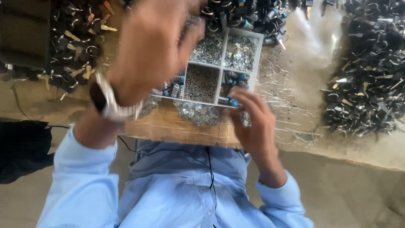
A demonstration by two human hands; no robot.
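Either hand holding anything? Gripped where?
Left hand: blurred, cannot tell. Right hand pinches a small blue-capped metal part at its end, fingertips only.

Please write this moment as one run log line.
left hand: raised over divided tray, blurred | right hand: at tray's near edge, touching small metal parts | grip: unclear

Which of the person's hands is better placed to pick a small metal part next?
Probably the right hand: it rests at the near edge of the white divided tray, beside the loose metal parts. The left hand is raised, blurred.
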